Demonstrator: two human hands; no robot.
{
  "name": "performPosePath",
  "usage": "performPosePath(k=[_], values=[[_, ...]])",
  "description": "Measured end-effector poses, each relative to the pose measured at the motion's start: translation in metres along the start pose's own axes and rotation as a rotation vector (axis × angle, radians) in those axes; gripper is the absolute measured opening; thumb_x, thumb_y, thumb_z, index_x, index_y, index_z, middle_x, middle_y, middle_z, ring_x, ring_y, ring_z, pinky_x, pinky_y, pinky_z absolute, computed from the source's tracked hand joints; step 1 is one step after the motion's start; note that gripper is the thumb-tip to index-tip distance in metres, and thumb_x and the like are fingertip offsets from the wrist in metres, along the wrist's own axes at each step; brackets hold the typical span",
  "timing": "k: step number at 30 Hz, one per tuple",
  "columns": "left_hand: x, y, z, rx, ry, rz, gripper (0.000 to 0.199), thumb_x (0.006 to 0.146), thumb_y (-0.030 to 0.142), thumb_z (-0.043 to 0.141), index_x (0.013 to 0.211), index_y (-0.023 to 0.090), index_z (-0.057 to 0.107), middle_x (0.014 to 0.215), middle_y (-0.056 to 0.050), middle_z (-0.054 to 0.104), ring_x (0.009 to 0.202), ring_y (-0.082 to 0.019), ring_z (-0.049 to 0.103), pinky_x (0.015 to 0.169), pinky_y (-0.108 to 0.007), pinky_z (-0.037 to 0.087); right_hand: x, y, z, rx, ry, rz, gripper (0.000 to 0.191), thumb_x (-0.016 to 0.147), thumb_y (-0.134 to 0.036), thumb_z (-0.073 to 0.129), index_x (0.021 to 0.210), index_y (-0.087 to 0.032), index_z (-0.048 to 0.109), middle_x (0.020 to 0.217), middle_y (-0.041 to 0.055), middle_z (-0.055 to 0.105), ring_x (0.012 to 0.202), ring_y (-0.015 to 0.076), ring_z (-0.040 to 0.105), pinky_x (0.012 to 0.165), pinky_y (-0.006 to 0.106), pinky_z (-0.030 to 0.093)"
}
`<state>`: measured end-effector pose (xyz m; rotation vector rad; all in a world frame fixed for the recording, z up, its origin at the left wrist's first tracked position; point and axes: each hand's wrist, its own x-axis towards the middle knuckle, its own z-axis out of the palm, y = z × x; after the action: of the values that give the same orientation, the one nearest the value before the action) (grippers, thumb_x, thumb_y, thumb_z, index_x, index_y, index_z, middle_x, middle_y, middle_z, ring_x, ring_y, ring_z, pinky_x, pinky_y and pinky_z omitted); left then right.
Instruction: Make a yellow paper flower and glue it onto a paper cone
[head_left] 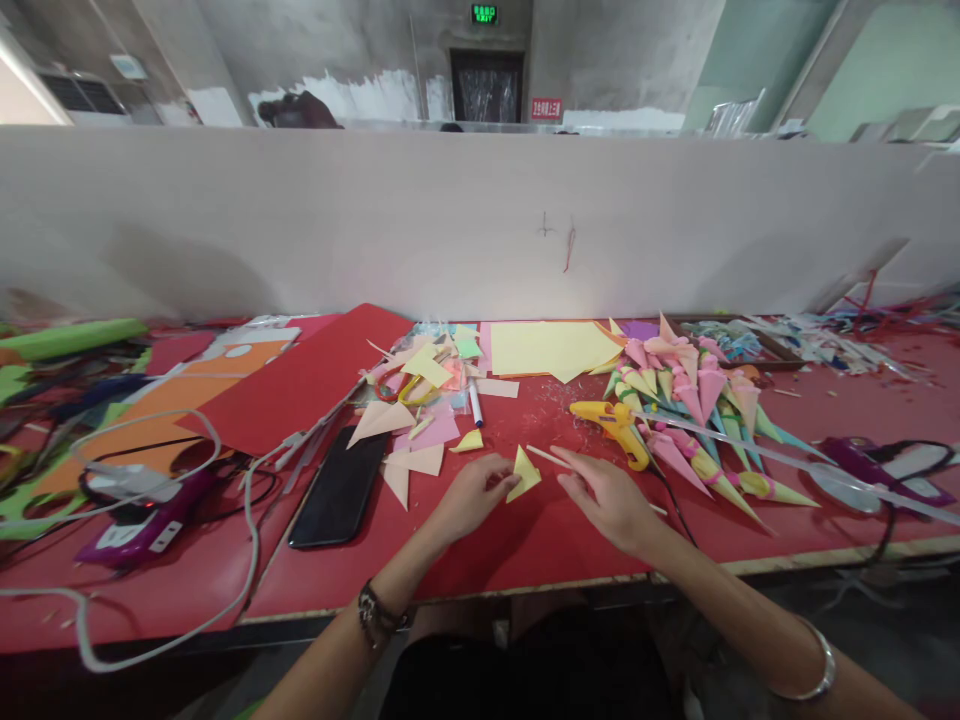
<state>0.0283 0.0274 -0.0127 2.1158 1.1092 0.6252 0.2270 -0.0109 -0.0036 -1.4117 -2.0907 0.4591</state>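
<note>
My left hand (pixel 478 492) is closed, its thumb and fingers pinching the edge of a small folded piece of yellow paper (pixel 526 474) above the red tabletop. To its right, my right hand (pixel 609 502) holds a thin pale stick (pixel 547 456). One end of the stick points toward the yellow paper, and the other shows past the far side of the palm. Another yellow paper scrap (pixel 469 441) lies just beyond my left hand. A yellow hot glue gun (pixel 619 430) rests behind my right hand.
Paper cones (pixel 701 385) in pink, yellow and blue are piled at right. Left of my hands lie a black phone (pixel 339 490), red card (pixel 300 380) and a purple power strip (pixel 154 525) with loose cables. Yellow sheets (pixel 551 347) sit before a white partition (pixel 450 220).
</note>
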Motion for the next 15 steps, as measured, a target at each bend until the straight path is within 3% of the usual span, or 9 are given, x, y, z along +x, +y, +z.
performPosePath(k=[3,7,9,12,15], values=[[-0.006,0.005,-0.005,-0.061,-0.042,0.013,0.023,0.082,0.027,0.039,0.063,0.016,0.046,0.063,0.002,0.045,0.061,-0.01,0.042,0.058,-0.022,0.033,0.005,-0.009,0.006,0.144,-0.065,0.048,0.038,0.083,-0.035,0.04,0.115,-0.016,0.048,0.077,0.0048,0.063,0.067,0.0168,0.058,0.063,0.028,0.044],[-0.011,0.017,-0.012,-0.119,-0.091,0.053,0.016,0.081,0.023,0.042,0.072,0.015,0.053,0.073,0.0,0.05,0.067,-0.011,0.045,0.062,-0.022,0.036,0.01,-0.024,0.013,0.438,-0.1,0.084,0.027,0.08,-0.03,0.047,0.103,-0.018,0.051,0.083,0.0026,0.061,0.072,0.0144,0.057,0.063,0.023,0.043],[-0.014,0.021,-0.014,-0.156,-0.099,0.066,0.015,0.081,0.023,0.042,0.074,0.015,0.054,0.082,-0.002,0.05,0.072,-0.012,0.046,0.065,-0.023,0.037,0.012,-0.028,0.015,0.484,-0.105,0.115,0.018,0.08,-0.028,0.045,0.092,-0.017,0.052,0.077,0.001,0.06,0.067,0.0126,0.055,0.06,0.021,0.042],[-0.017,0.021,-0.011,-0.278,-0.041,0.043,0.011,0.08,0.024,0.045,0.083,0.016,0.051,0.09,-0.003,0.048,0.078,-0.012,0.046,0.071,-0.025,0.039,0.015,-0.029,0.016,0.489,-0.093,0.125,0.012,0.079,-0.026,0.045,0.082,-0.016,0.052,0.071,-0.001,0.056,0.062,0.0107,0.051,0.058,0.021,0.04],[-0.017,0.017,-0.005,-0.505,0.008,0.002,0.021,0.079,0.025,0.047,0.099,0.018,0.042,0.091,-0.002,0.048,0.082,-0.012,0.046,0.074,-0.025,0.039,0.016,-0.029,0.018,0.541,-0.084,0.128,0.011,0.079,-0.025,0.044,0.082,-0.017,0.051,0.073,-0.0005,0.055,0.064,0.011,0.051,0.061,0.022,0.041]])
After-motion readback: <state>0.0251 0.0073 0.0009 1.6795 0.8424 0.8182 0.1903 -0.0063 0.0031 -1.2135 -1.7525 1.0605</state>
